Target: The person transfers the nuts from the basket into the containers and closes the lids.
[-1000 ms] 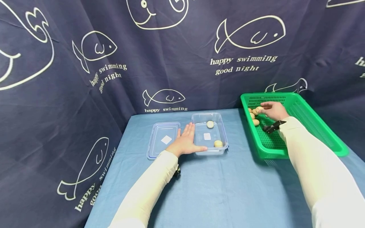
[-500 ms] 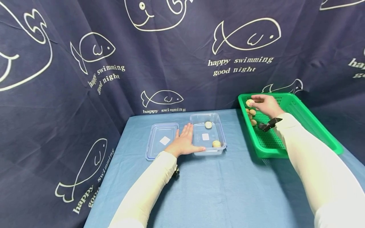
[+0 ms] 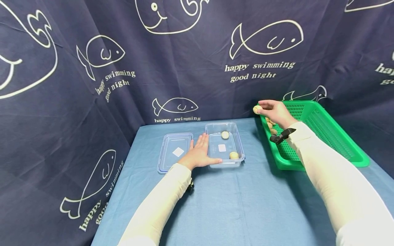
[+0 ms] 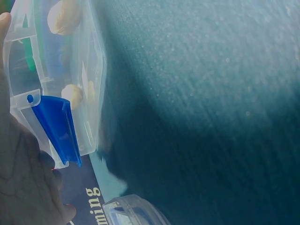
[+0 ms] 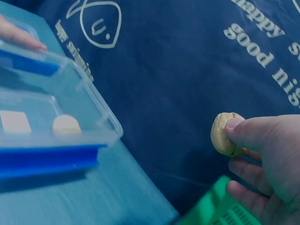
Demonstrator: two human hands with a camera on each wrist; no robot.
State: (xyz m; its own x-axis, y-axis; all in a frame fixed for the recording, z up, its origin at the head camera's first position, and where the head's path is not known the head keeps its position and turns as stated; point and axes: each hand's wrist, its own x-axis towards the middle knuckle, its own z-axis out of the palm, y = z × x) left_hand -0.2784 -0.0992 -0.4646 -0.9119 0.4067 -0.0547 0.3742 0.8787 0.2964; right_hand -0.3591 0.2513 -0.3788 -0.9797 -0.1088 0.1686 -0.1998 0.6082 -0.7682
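Note:
My right hand (image 3: 276,111) pinches a walnut (image 3: 257,109) between thumb and fingers, over the left back rim of the green basket (image 3: 278,160). In the right wrist view the ridged shell of this walnut (image 5: 226,134) shows clearly. Several more walnuts (image 3: 269,125) lie in the basket along its left side, partly behind the hand. My left hand (image 3: 199,153) rests with straight fingers along the left side of the clear plastic box (image 3: 241,140), thumb at its front edge. Inside the box are two walnuts, one toward the back (image 3: 225,135) and another at the front right (image 3: 234,155).
A clear lid (image 3: 169,150) with a blue-tinged edge lies on the table left of the box. Blue latch flaps (image 4: 58,126) hang from the box sides. Blue cloth (image 3: 240,205) covers the table, and a dark fish-print curtain (image 3: 191,68) stands behind and at the left.
My right hand has lifted a walnut from the basket and moved left with it to the basket's rim. The left hand has stayed at the box.

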